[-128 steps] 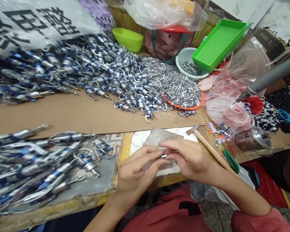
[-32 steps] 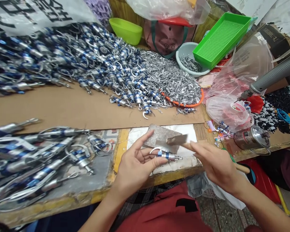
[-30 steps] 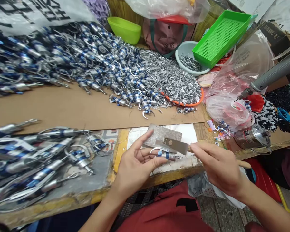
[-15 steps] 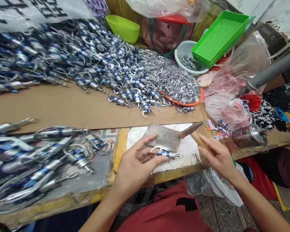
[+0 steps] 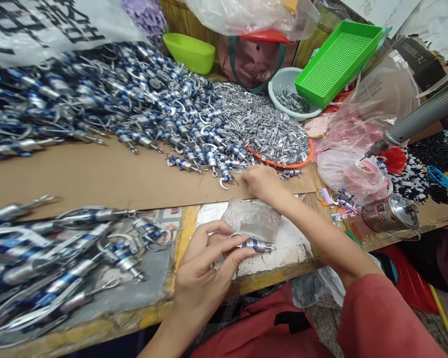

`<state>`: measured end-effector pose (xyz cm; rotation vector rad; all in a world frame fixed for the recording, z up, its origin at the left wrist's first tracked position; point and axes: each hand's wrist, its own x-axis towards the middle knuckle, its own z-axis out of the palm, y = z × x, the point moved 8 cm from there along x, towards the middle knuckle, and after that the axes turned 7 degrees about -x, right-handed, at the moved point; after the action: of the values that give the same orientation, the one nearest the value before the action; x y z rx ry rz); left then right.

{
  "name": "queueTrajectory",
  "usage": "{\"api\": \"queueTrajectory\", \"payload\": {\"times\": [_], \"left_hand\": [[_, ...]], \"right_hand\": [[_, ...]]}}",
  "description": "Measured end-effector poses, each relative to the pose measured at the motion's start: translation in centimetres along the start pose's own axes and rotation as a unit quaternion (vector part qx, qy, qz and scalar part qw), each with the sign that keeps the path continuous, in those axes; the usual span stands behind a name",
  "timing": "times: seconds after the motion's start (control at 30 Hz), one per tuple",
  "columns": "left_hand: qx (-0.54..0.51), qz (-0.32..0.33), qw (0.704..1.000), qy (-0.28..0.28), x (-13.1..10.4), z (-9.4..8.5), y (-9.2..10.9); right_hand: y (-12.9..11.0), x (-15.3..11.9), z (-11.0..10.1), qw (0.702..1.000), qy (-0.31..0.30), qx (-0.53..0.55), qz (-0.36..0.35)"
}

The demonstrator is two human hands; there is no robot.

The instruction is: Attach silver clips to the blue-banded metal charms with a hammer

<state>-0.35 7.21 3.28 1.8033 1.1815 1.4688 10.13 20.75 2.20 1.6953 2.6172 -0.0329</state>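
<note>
Left hand (image 5: 209, 263) pinches one blue-and-silver piece (image 5: 260, 246) between thumb and fingers. Right hand (image 5: 261, 181) is curled at the fringe of two heaps; its fingertips are hidden, so I cannot tell whether it grasps something. Largest is the worktop (image 5: 97, 325), whose yellow front edge is near the person. Toward its far left corner spreads the big heap of similar pieces (image 5: 153, 94); to the right of this, the heap of metal plates (image 5: 280, 136) is smaller. Closer to the front edge rests the grey block (image 5: 242, 214). Smallest is the held piece, at the block's near side; whether they touch is not clear. In my judgement, the left hand should be steady, its pinch light, and the right hand does better at the loose fringe than digging deep.
</note>
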Motion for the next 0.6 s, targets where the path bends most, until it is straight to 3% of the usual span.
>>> {"api": "queueTrajectory", "payload": {"times": [0.13, 0.2, 0.27, 0.4, 0.5, 0.6], "left_hand": [[-0.032, 0.013, 0.999, -0.015, 0.2, 0.2, 0.3], [-0.05, -0.008, 0.998, -0.022, 0.2, 0.4, 0.1], [-0.063, -0.03, 0.997, -0.026, 0.2, 0.4, -0.2], [-0.085, -0.077, 0.993, -0.011, -0.1, 0.4, -1.2], [-0.085, -0.09, 0.992, 0.001, -0.1, 0.3, -1.5], [-0.091, -0.071, 0.993, 0.0, 0.2, 0.2, -1.0]], "right_hand": [[0.0, 1.6, 0.1, 1.0, -0.005, 0.019, 0.008], [0.7, 0.4, -0.3, 0.999, -0.002, 0.039, 0.013], [1.2, -2.0, -1.4, 0.991, 0.033, 0.128, 0.019], [0.1, -8.1, -4.2, 0.907, 0.137, 0.396, -0.038], [-1.8, -10.9, -4.5, 0.871, 0.144, 0.462, -0.084], [-2.3, -11.4, -3.8, 0.857, 0.143, 0.489, -0.077]]}}
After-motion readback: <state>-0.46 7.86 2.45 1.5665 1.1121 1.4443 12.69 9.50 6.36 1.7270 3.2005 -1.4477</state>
